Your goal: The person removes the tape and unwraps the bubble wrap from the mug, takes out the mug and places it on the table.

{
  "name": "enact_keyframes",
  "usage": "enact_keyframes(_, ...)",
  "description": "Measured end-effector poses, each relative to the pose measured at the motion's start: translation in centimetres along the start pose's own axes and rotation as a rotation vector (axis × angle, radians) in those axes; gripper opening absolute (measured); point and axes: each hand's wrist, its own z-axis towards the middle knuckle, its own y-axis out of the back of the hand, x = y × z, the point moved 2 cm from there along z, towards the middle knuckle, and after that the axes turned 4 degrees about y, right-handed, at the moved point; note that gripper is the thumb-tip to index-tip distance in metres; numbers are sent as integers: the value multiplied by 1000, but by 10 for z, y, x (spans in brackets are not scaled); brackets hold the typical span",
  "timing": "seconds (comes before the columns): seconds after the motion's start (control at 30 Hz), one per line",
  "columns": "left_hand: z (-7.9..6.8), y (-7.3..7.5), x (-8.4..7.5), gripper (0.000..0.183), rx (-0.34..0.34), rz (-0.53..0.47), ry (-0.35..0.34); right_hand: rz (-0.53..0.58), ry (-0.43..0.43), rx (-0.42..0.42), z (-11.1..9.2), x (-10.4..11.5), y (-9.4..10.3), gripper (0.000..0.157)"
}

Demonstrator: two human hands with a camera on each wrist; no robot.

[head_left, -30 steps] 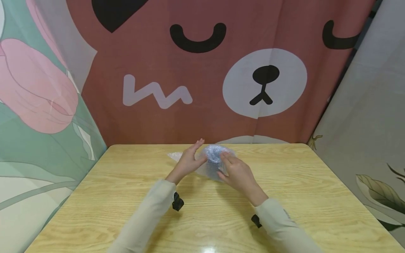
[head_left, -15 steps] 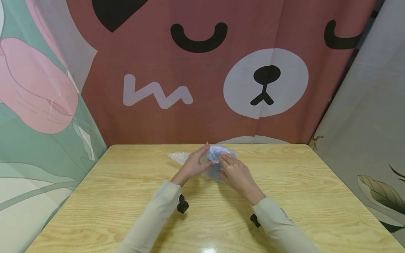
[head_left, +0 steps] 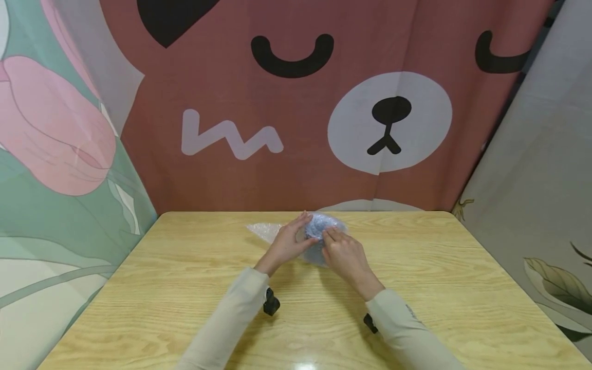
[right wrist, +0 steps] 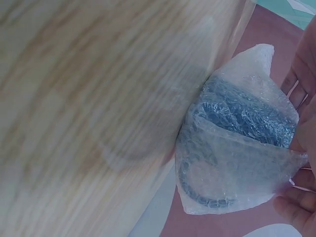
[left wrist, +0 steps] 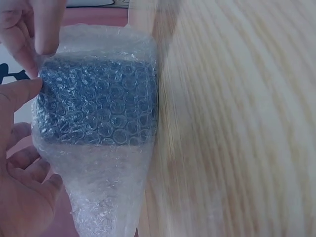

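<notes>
A blue mug (left wrist: 96, 103), loosely wrapped in clear bubble wrap (left wrist: 106, 185), stands near the table's far edge. Its looped handle (right wrist: 190, 187) shows faintly through the film in the right wrist view. My left hand (head_left: 287, 244) holds the wrapped mug from the left, thumb at the top rim and fingers bent along the far side. From the right, my right hand (head_left: 346, 254) pinches an edge of the wrap over the mug's top. A loose tail of the wrap reaches out to the left behind my left hand.
The wooden table (head_left: 162, 293) spreads around the hands. Right behind its far edge hangs a curtain (head_left: 305, 180) with a bear face on it. Patterned cloths hang at both sides. Black wrist cameras sit under both sleeves (head_left: 231, 318).
My left hand has moved right and closed in on the mug, thumb now at its rim. My right hand has shifted slightly, its fingers drawn together on the wrap.
</notes>
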Motion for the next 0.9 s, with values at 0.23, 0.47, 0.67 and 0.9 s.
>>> enact_keyframes(0.23, -2, -2, -5, 63, -31, 7, 0, -2, -1, -47, -1, -3, 2, 30)
enact_keyframes(0.47, -2, -2, -4, 61, -41, 11, 13, 56, -27, -73, -1, -6, 2, 25)
enact_keyframes(0.67, -3, -2, -3, 60, -49, 4, 20, 124, -56, -131, -3, -8, 1, 18)
enact_keyframes(0.9, -5, -3, -5, 59, -94, -11, 13, 211, -105, -234, -7, -14, -3, 7)
